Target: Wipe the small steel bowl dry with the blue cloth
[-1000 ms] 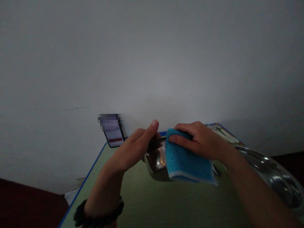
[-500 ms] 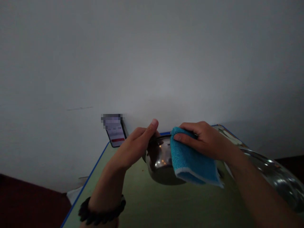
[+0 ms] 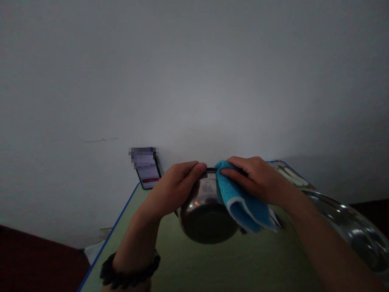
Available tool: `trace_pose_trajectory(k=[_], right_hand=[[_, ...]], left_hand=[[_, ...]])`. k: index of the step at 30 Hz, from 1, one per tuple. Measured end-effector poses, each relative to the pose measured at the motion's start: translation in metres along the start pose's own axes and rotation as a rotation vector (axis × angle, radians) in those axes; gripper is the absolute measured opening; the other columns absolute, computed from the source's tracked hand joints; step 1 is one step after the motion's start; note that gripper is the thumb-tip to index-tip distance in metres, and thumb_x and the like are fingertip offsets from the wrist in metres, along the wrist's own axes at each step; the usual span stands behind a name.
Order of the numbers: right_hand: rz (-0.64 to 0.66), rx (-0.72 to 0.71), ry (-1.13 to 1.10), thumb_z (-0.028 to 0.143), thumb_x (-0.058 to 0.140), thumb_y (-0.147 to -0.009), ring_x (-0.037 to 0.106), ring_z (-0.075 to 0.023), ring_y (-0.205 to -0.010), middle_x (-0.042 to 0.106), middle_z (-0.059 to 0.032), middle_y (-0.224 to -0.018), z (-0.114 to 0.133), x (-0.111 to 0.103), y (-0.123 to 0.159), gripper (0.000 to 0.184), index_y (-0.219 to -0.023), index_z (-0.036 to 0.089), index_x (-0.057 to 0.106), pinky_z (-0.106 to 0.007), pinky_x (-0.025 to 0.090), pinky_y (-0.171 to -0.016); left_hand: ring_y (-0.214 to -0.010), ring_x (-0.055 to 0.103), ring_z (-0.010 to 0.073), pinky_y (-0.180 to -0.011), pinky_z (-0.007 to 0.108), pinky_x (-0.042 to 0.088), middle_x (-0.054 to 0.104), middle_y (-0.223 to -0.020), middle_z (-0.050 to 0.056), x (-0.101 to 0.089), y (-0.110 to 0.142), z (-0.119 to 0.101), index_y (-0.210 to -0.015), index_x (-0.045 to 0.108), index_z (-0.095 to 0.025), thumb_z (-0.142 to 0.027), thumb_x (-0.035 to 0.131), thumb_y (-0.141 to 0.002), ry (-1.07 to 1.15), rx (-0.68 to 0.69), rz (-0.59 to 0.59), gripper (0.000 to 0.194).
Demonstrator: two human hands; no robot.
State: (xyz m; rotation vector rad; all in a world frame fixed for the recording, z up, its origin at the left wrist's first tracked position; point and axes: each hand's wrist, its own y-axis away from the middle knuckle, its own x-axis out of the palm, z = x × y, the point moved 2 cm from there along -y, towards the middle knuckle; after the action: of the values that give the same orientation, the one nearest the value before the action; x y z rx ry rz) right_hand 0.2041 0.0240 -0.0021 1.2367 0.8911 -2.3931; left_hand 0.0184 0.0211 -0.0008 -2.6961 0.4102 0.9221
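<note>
A shiny stainless steel pot (image 3: 204, 202) is held up over the table, tilted so that its dark underside faces me. My left hand (image 3: 179, 184) grips its left side, thumb along the rim. On the right, my right hand (image 3: 255, 176) is closed on a blue cloth (image 3: 238, 198) with a white edge, pressing it over the pot's rim. The cloth's lower end hangs in a loose fold. The pot's inside is hidden from me.
A green table (image 3: 188, 267) with a blue edge stands against a pale wall (image 3: 194, 81). A phone (image 3: 148, 172) leans on the wall at the back left. To the right is a large steel basin (image 3: 343, 223), with some pale long items (image 3: 293, 176) behind it.
The pot has tipped further, showing more of its underside. My left thumb has come down onto the rim. The cloth has bunched up and shifted slightly left with my right hand.
</note>
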Motion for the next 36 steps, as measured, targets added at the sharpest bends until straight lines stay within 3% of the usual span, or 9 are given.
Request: trace_pose_trajectory(k=[3, 7, 9, 13, 24, 29, 36], right_hand=[[-0.028, 0.031, -0.002, 0.045, 0.035, -0.09, 0.047, -0.0081, -0.058, 0.052, 0.0033, -0.064, -0.003, -0.002, 0.002, 0.034, -0.075, 0.019, 0.049, -0.022, 0.03, -0.056], [-0.022, 0.005, -0.032, 0.045, 0.036, -0.09, 0.048, -0.0086, -0.06, 0.053, 0.0027, -0.066, -0.002, -0.002, 0.003, 0.033, -0.076, 0.019, 0.05, -0.023, 0.031, -0.058], [0.004, -0.024, -0.048, 0.045, 0.037, -0.089, 0.048, -0.0087, -0.061, 0.054, 0.0025, -0.067, 0.0, -0.001, 0.003, 0.033, -0.076, 0.019, 0.051, -0.023, 0.032, -0.059], [0.053, 0.015, -0.088, 0.049, 0.038, -0.088, 0.048, -0.0081, -0.058, 0.052, 0.0035, -0.064, -0.001, -0.001, 0.003, 0.036, -0.075, 0.019, 0.052, -0.022, 0.032, -0.056], [0.026, 0.021, -0.088, 0.048, 0.038, -0.088, 0.045, -0.0071, -0.054, 0.048, 0.0049, -0.059, -0.001, 0.0, 0.004, 0.036, -0.071, 0.019, 0.048, -0.022, 0.03, -0.054], [0.016, -0.013, -0.071, 0.043, 0.04, -0.088, 0.046, -0.0081, -0.057, 0.052, 0.0033, -0.064, 0.0, 0.001, 0.003, 0.031, -0.073, 0.018, 0.05, -0.023, 0.03, -0.056], [0.005, 0.03, -0.087, 0.042, 0.04, -0.088, 0.046, -0.0076, -0.055, 0.051, 0.0043, -0.061, 0.0, -0.004, 0.003, 0.031, -0.071, 0.019, 0.05, -0.022, 0.031, -0.055]], left_hand=[[-0.051, 0.038, 0.0081, -0.045, 0.02, 0.03, 0.042, -0.056, -0.004, 0.0, 0.0, 0.002, -0.067, 0.05, -0.017, -0.048, 0.04, -0.085, 0.142, -0.062, -0.049, 0.038], [-0.054, 0.04, 0.0086, -0.049, 0.02, 0.034, 0.044, -0.058, -0.004, 0.008, 0.0, -0.002, -0.065, 0.051, -0.016, -0.046, 0.043, -0.083, 0.297, -0.08, 0.061, 0.036], [-0.057, 0.043, 0.0095, -0.054, 0.021, 0.036, 0.048, -0.061, -0.003, 0.01, 0.0, -0.003, -0.066, 0.054, -0.015, -0.046, 0.043, -0.083, 0.294, -0.078, 0.098, 0.036], [-0.055, 0.044, 0.0093, -0.053, 0.022, 0.036, 0.049, -0.058, -0.004, 0.009, -0.001, -0.001, -0.064, 0.055, -0.015, -0.044, 0.043, -0.083, 0.248, -0.098, 0.061, 0.037], [-0.05, 0.039, 0.0083, -0.048, 0.021, 0.031, 0.044, -0.056, -0.004, 0.01, -0.003, -0.002, -0.063, 0.052, -0.015, -0.053, 0.038, -0.083, 0.171, -0.09, 0.049, 0.045], [-0.055, 0.043, 0.0093, -0.05, 0.021, 0.034, 0.048, -0.059, -0.003, 0.012, -0.002, -0.002, -0.067, 0.055, -0.015, -0.05, 0.039, -0.084, 0.192, -0.074, 0.119, 0.042], [-0.05, 0.041, 0.0087, -0.047, 0.021, 0.032, 0.045, -0.055, -0.004, 0.011, -0.002, -0.001, -0.061, 0.05, -0.016, -0.051, 0.039, -0.083, 0.23, -0.092, 0.033, 0.043]])
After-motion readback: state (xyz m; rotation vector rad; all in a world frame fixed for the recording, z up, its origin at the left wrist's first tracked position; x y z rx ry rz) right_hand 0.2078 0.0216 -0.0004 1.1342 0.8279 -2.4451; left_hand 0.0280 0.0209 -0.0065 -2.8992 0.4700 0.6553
